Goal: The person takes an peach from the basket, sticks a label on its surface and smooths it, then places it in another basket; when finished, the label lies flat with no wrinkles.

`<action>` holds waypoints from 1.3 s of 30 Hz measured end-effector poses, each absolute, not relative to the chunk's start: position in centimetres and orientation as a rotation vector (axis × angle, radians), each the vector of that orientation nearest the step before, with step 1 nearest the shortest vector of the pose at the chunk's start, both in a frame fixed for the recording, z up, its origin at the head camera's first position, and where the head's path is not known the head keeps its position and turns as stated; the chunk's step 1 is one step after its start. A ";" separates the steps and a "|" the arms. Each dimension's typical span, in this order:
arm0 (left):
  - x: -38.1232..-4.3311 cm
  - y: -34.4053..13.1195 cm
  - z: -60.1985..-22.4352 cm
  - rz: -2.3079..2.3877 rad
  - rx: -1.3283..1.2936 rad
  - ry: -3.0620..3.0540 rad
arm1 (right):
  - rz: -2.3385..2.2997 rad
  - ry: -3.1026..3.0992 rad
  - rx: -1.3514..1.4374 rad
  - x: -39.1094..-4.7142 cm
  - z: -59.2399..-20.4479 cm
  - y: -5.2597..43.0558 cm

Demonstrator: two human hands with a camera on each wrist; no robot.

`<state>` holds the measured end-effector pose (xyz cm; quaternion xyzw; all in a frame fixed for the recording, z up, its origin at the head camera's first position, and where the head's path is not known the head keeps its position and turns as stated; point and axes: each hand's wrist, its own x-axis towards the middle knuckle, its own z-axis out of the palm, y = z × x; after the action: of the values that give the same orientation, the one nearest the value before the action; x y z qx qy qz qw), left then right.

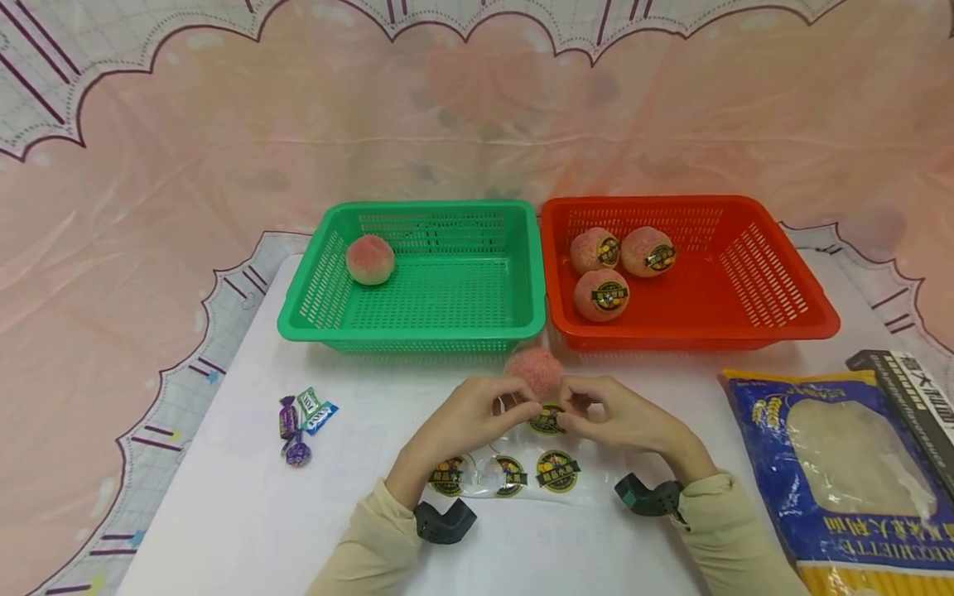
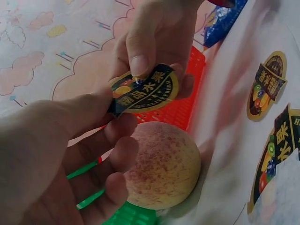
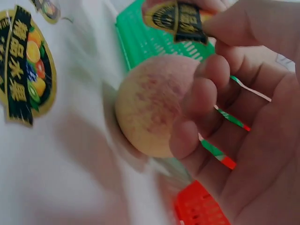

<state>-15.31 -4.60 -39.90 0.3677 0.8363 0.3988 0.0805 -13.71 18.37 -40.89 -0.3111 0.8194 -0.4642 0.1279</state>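
Observation:
Between both hands is a black and gold fruit sticker, also large in the left wrist view. My left hand pinches one end of this sticker with thumb and forefinger. The opposite end is pinched by my right hand. Just behind the fingertips a pink peach stands on the white table. In the right wrist view the peach carries no sticker on the side that shows. Nearer the sleeves lies a clear sticker sheet with several round stickers on it.
A green basket holds one peach. Beside it, a red basket holds three stickered peaches. Wrapped candies lie at the left. A blue pasta bag and a black box lie on the right.

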 end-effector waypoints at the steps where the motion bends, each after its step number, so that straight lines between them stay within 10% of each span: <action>1: -15.3 -4.5 -39.9 1.196 1.102 2.522 | -1.351 2.399 -0.902 -13.7 -40.9 18.2; 39: -16.1 -3.1 -42.3 1.360 0.400 2.798 | -1.227 2.908 -0.331 -14.2 -41.9 16.1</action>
<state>-16.05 -3.12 -42.30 0.1277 0.8920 0.4336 0.0027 -14.21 16.13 -41.93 -0.1043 0.9163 -0.3864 -0.0160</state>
